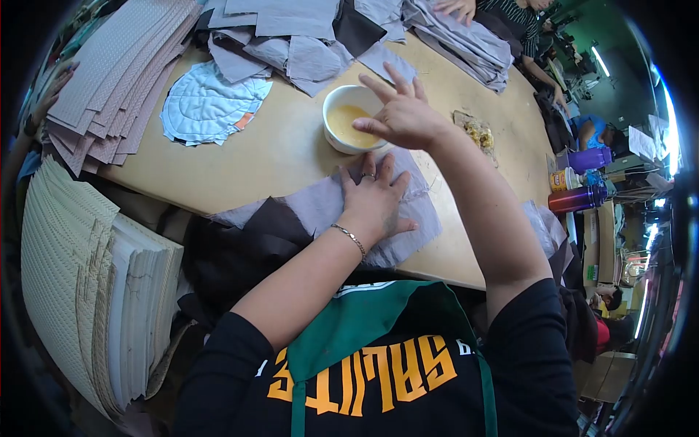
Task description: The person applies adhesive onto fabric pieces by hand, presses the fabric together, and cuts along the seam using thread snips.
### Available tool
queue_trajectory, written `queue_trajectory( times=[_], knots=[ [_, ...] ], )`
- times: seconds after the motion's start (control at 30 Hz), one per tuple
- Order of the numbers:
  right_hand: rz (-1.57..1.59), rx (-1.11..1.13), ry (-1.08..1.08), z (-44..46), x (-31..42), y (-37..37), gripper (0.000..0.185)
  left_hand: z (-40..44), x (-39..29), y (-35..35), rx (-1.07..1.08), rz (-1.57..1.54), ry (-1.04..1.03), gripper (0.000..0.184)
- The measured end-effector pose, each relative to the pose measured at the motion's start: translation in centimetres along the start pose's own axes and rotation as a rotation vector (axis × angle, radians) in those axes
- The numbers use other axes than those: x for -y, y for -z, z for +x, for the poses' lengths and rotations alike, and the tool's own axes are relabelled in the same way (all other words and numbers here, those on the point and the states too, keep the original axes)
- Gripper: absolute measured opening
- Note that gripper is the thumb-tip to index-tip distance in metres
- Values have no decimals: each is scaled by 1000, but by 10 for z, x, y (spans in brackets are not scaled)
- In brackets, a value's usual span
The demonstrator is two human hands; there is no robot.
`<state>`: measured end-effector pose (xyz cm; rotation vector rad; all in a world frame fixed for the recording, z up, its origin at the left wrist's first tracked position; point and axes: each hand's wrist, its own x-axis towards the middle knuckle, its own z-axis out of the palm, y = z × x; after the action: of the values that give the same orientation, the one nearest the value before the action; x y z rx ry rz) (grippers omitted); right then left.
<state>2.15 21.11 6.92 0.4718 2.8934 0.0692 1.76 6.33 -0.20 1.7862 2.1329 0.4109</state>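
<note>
My left hand (373, 200) lies flat with its fingers spread on a grey-lilac piece of fabric (419, 237) at the table's near edge. Dark brown cloth (269, 237) joins or lies against that fabric and hangs down toward my lap. Just beyond my fingertips stands a white bowl (331, 138) holding a pale yellow liquid or paste. Over the bowl's right rim hovers my right hand (408, 116), fingers stretched apart, nothing visibly held. Its thumb overlaps the bowl's opening; whether it touches the contents I cannot tell.
Light blue cut cloth pieces (215, 105) lie left of the bowl. Stacked grey fabric (298, 47) and patterned sheets (116, 65) fill the far left. A small clear packet (477, 135) sits right. Bottles (575, 198) stand beyond. Other people's hands (457, 9) show at the table's far side.
</note>
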Motion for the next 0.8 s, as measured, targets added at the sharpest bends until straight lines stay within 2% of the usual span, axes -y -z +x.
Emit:
queue_trajectory(
  times=[0.17,0.27,0.3,0.43,0.47,0.57,0.67,0.8],
  knots=[
    [37,-135,-22,-16,-11,21,73,1,-1,5,32,-16,4,83],
    [81,-249,-115,-39,-25,22,63,1,-2,6,45,-21,14,83],
    [118,-348,-122,-52,-31,19,46,2,-2,5,41,-21,16,83],
    [630,-387,-343,-113,-35,-35,23,2,-3,1,12,-19,25,83],
    [741,-381,-392,-128,-25,-52,23,3,-3,2,8,-17,29,83],
    [796,-305,-481,-155,-7,-84,37,2,-4,2,6,-4,32,83],
    [791,-283,-552,-158,3,-92,38,3,-4,0,-13,6,26,83],
    [686,-303,-533,-154,3,-98,42,2,-4,-2,-36,6,21,82]
  ],
)
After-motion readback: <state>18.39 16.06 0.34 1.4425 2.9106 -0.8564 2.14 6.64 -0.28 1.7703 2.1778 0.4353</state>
